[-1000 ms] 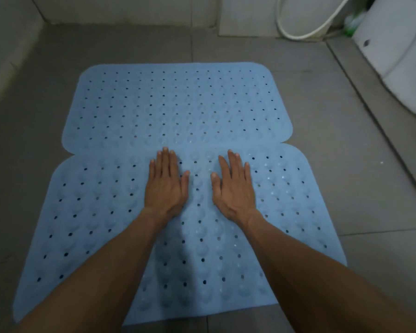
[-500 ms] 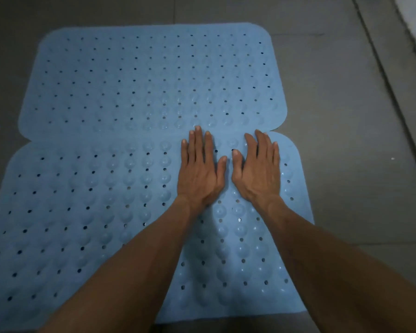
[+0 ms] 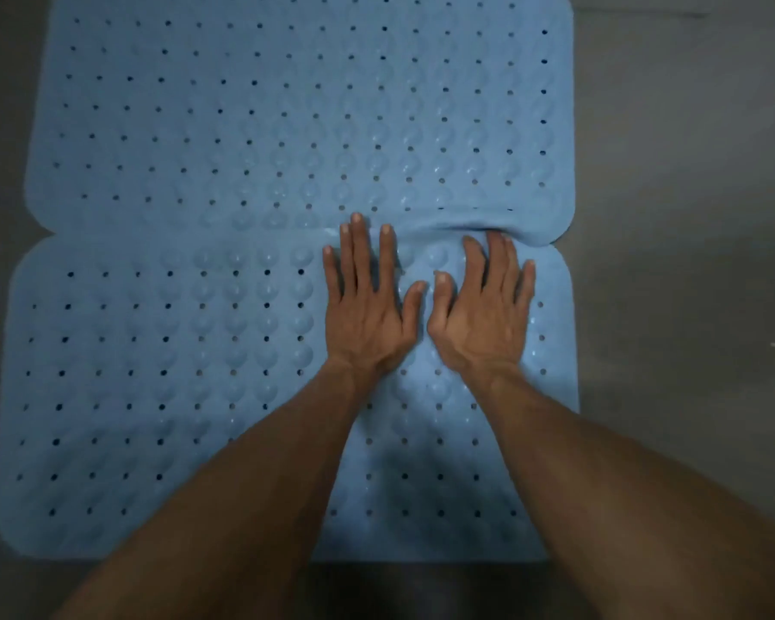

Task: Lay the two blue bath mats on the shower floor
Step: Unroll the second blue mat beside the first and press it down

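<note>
Head view: left hand (image 3: 368, 315) and right hand (image 3: 484, 315), fingers straight and slightly spread, flat on near blue mat (image 3: 153, 373), centre-right; far blue mat (image 3: 265, 105) adjoins above; grey floor (image 3: 690, 172).

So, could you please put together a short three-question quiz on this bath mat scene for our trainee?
1. True or false: both hands lie flat on the near mat.
2. Which mat's edge is rumpled: A) far mat, B) near mat?
3. Which hand has fingertips at that rumple?

Key
1. True: left hand and right hand press it, fingers straight.
2. A.
3. The right hand.
</note>
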Demonstrator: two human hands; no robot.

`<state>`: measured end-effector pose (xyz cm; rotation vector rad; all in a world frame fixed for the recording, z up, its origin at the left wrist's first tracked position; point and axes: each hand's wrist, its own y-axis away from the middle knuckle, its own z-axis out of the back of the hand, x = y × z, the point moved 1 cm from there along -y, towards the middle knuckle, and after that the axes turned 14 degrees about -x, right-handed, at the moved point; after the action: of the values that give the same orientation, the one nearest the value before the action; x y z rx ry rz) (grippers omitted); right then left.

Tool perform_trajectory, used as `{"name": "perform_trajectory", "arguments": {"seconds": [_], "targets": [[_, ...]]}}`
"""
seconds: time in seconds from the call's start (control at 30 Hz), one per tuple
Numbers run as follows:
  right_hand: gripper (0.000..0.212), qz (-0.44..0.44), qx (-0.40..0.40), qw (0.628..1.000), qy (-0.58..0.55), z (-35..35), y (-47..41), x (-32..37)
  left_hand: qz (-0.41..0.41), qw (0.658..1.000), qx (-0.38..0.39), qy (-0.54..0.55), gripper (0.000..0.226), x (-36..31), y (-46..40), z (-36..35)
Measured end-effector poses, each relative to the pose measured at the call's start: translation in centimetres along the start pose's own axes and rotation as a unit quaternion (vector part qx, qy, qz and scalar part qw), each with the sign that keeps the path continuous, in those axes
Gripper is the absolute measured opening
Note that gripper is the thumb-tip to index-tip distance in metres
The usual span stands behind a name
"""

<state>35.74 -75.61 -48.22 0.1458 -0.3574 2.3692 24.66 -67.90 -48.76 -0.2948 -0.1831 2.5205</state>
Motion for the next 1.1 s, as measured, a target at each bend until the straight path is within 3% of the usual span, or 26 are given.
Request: {"name": "perform_trajectory", "arguments": {"seconds": [0.23, 0.43, 0.5, 0.77, 0.97, 1.1], "targets": [[0.058, 0.004, -0.01, 1.0, -0.016, -0.2, -1.2, 0.4, 0.02, 0.999, 0.019, 0.021, 0.076, 0.8, -0.8, -0.3], [0.058, 0.03, 0.032, 0.998, -0.037, -0.8, -4.0, 1.9, 0.068, 0.997, 0.028, 0.008, 0.076, 1.6, -3.0, -0.2], [0.059, -0.024, -0.048, 0.998, 0.011, 0.7, 3.2, 0.4, -0.038, 0.999, 0.007, 0.027, 0.077, 1.4, 2.5, 0.0], [0.064, -0.013, 0.019, 1.0, 0.014, -0.1, 2.1, -0.4, -0.025, 0.999, 0.029, 0.008, 0.077, 0.9, 1.6, -0.8], [0.055, -0.068, -0.069, 0.995, -0.024, 0.1, 3.6, 0.8, 0.005, 0.998, 0.002, 0.068, 0.065, 1.0, 2.6, -0.1], [0.051, -0.042, -0.071, 0.996, -0.03, -0.2, 5.0, 1.3, 0.011, 0.998, 0.011, 0.057, 0.065, 1.1, 4.1, 0.2]]}}
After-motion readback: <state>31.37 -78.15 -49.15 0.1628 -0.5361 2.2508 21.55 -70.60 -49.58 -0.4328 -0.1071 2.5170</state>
